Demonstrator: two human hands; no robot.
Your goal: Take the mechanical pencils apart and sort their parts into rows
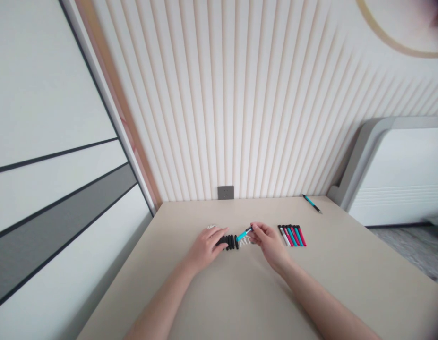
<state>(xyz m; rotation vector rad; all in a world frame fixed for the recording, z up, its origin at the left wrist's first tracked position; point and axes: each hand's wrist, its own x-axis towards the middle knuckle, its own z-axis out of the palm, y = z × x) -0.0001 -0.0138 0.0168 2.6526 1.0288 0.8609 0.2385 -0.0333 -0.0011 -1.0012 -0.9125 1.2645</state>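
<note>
My right hand (266, 240) pinches a short blue pen part (244, 233) with a dark end, tilted down to the left. Its lower tip is close to the rightmost piece in a row of black pen grips (232, 242). My left hand (209, 243) rests at the left end of that row, thumb and forefinger apart, partly covering the black grips; whether it touches them I cannot tell. Small white parts (244, 242) lie under the blue part, and more white pieces (212, 226) show behind my left hand.
Red, blue and white pen barrels with black ends (292, 235) lie side by side on the right of the beige table (240, 293). A blue-and-black pen (312, 204) lies near the back right edge. Behind the table are a ribbed wall and a dark socket (226, 192).
</note>
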